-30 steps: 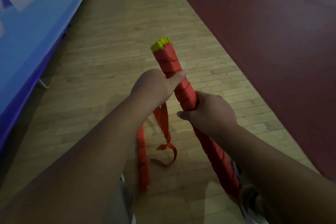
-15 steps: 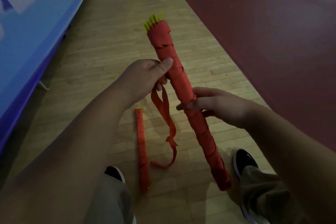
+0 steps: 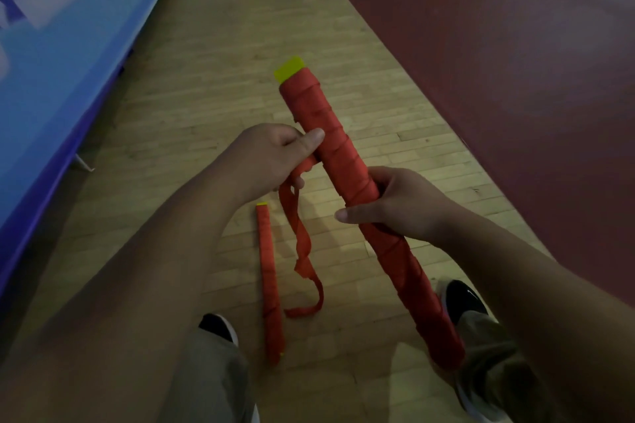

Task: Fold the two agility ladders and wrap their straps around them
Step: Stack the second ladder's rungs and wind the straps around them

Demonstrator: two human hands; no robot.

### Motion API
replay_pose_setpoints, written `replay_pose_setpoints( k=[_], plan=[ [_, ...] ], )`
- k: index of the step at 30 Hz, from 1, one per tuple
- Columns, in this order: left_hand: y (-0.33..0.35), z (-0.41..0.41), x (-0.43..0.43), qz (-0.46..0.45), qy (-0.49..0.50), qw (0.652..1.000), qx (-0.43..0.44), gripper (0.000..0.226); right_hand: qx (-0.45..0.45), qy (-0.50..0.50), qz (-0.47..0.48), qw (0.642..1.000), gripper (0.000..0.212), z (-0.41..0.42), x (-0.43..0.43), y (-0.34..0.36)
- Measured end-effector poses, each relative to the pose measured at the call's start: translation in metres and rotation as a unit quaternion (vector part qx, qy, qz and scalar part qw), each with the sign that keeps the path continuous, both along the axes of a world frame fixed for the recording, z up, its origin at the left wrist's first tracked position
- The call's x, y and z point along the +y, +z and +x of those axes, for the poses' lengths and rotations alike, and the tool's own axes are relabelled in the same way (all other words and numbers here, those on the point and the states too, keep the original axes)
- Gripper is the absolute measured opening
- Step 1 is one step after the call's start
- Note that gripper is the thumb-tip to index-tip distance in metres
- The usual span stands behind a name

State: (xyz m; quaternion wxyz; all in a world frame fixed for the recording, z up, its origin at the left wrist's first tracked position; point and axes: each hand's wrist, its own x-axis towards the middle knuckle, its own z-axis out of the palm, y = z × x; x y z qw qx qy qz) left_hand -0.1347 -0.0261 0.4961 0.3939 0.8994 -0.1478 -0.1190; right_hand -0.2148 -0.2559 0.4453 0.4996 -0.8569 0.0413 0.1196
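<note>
- The held ladder (image 3: 347, 161) is a long bundle bound in red strap; it slants from beside the right shoe (image 3: 462, 299) at its near end up to the yellow rungs (image 3: 289, 68) poking out at its far end.
- The right hand (image 3: 402, 206) has its fingers and thumb curled round the bundle at about mid-length and carries it.
- The left hand (image 3: 271, 158) sits just left of the bundle, farther up; its thumb lies against the wrapped surface and its curled fingers pinch the loose strap (image 3: 299, 240), whose tail hangs down in twists toward the wooden floor (image 3: 213, 96).
- The second ladder (image 3: 269, 282) lies on the floor between the feet, already bound in red, apart from both hands.
- Handling, as a judgement: the stacked rungs look stiff and light, so one hand at the middle should balance the bundle; the strap is soft, flat webbing that twists easily and probably slackens unless pulled taut.
- Best hold: the middle of the bundle for support; the strap close to where it leaves the wrap, for tension; the tail end will likely need tucking under a turn so the binding does not unwind.
</note>
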Motion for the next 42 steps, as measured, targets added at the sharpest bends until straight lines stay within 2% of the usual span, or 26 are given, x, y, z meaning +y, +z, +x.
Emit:
replay_pose_setpoints(
  k=[4,7,14,20,25,28,30,33,35,38,42],
  plan=[
    [-0.003,-0.004,-0.007,0.047,0.038,0.998,-0.004,0.058,-0.016,-0.009,-0.097,0.995,0.053,-0.001,0.008,-0.003],
    [-0.004,-0.005,-0.018,0.029,0.086,0.996,-0.001,0.068,-0.023,-0.022,-0.128,0.991,0.059,-0.002,0.015,-0.012],
    [-0.008,-0.007,-0.027,0.018,0.142,0.989,0.02,0.063,-0.027,-0.027,-0.168,0.985,0.05,-0.002,0.028,-0.03],
    [-0.005,-0.005,-0.024,-0.008,0.098,0.995,0.014,0.058,0.027,0.005,-0.093,0.995,0.046,0.005,0.019,-0.022],
    [0.002,-0.007,-0.022,-0.061,0.065,0.996,0.007,0.057,0.125,0.071,0.044,0.989,0.048,0.005,0.001,-0.003],
    [0.004,-0.004,-0.016,-0.103,0.048,0.993,0.014,0.057,0.127,0.112,0.113,0.979,0.039,0.002,-0.007,0.007],
    [0.005,-0.002,-0.013,-0.131,0.04,0.99,0.017,0.055,0.106,0.104,0.122,0.981,0.036,0.001,-0.011,0.012],
    [0.005,0.001,-0.01,-0.141,0.044,0.989,0.015,0.058,0.071,0.066,0.111,0.989,0.032,0.002,-0.011,0.013],
    [0.005,0.003,-0.007,-0.104,0.045,0.994,0.001,0.059,0.056,0.04,0.098,0.993,0.03,0.003,-0.01,0.011],
    [0.0,0.005,-0.002,-0.036,0.048,0.998,-0.019,0.059,0.038,0.004,0.039,0.998,0.041,0.004,-0.009,0.008],
    [-0.006,0.008,0.001,0.003,0.056,0.998,-0.028,0.058,0.02,-0.016,-0.078,0.997,0.056,0.007,-0.008,0.006]
  ],
)
